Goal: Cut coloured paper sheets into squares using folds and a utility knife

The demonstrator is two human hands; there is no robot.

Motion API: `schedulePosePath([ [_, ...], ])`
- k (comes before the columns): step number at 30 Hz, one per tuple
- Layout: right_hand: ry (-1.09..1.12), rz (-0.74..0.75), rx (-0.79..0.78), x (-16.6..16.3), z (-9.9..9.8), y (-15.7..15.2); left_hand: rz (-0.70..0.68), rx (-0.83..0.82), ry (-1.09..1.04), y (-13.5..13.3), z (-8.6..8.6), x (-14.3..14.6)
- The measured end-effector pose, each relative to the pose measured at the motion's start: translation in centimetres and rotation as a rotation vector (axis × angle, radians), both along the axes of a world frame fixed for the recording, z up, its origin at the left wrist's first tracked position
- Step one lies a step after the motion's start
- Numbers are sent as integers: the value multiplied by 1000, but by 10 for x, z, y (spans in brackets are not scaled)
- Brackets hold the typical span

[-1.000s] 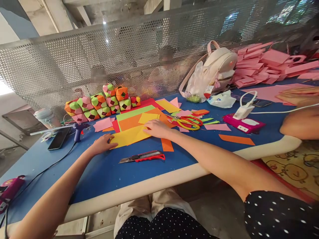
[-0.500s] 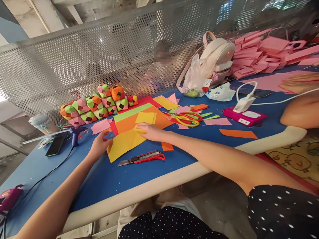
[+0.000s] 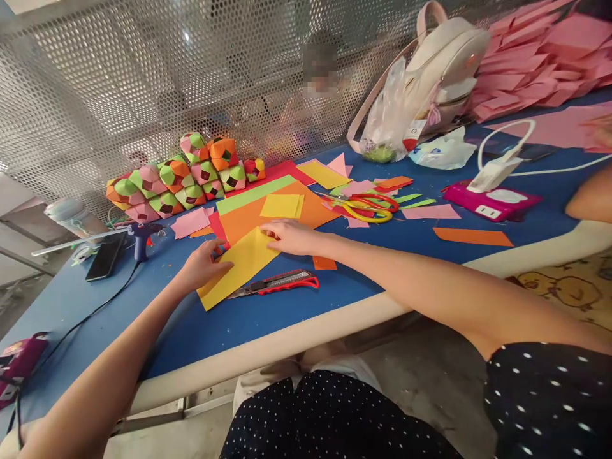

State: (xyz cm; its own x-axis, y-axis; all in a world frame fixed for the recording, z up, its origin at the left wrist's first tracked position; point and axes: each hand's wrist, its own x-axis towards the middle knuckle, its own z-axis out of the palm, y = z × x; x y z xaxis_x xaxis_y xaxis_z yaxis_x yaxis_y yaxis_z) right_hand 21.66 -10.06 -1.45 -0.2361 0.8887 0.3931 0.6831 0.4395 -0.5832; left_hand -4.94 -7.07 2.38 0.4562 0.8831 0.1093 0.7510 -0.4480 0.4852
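A yellow sheet of paper lies slanted in front of me on the blue table. My left hand grips its left edge, the thumb over the top and the fingers curled at the rim. At the upper right corner, my right hand pinches the same sheet. A red utility knife with its blade out lies just below, its tip close to the paper. Behind my right hand a small stack of yellow paper pieces rests on a larger orange sheet.
Folded paper balls are stacked along the perforated metal screen. Scissors lie among paper scraps. A purple glue gun and phone are at left. A backpack and a purple power strip stand right, near another person's arm.
My left hand has moved farther over the yellow sheet, its thumb now on top. The sheet has shifted slightly, its lower corner nearer the knife blade. The camera view has tilted down.
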Motion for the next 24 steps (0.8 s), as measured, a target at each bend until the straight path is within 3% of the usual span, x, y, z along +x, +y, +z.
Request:
schedulePosePath([
  [6,245,-2,10,-10,-1,-1,5,40,-24,-11,-1,11],
  [16,733,84,-2,-12,11,1,152,-201,-690,-7,9,26],
  [24,811,219,-74,-15,7,5,166,-361,-956,-5,-4,47],
])
